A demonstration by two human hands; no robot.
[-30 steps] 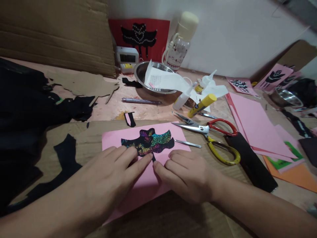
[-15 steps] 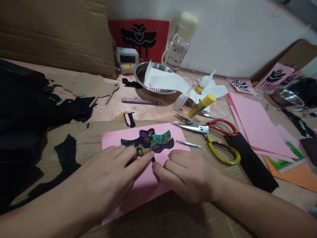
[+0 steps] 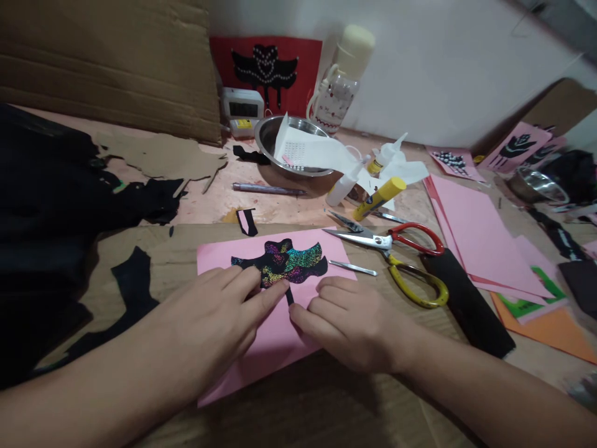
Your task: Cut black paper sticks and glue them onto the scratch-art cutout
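Note:
A pink sheet of paper (image 3: 275, 367) lies in front of me. On it rests a black cutout (image 3: 303, 261) with wavy edges and glittering rainbow patches. A narrow black strip (image 3: 290, 295) runs down from the cutout's lower edge. My left hand (image 3: 233, 305) lies over the cutout's left part, its index finger stretched to the top of the strip and the other fingers resting on the cutout and paper. With its fingers curled in, my right hand (image 3: 345, 317) has its thumb side at the strip's lower end; the fingertips are hidden.
Right of the sheet lie tweezers (image 3: 353, 267), scissors (image 3: 368, 239) with red and yellow handles, and a black strip (image 3: 471, 305). Behind stand a glue stick (image 3: 380, 198), a glue bottle (image 3: 342, 188) and a metal bowl (image 3: 265, 137). Black scraps (image 3: 133, 283) lie left; pink sheets (image 3: 485, 236) right.
My right hand has shifted slightly down along the black strip, and more of the strip shows between my hands. The left hand stays on the cutout. The view has shifted slightly.

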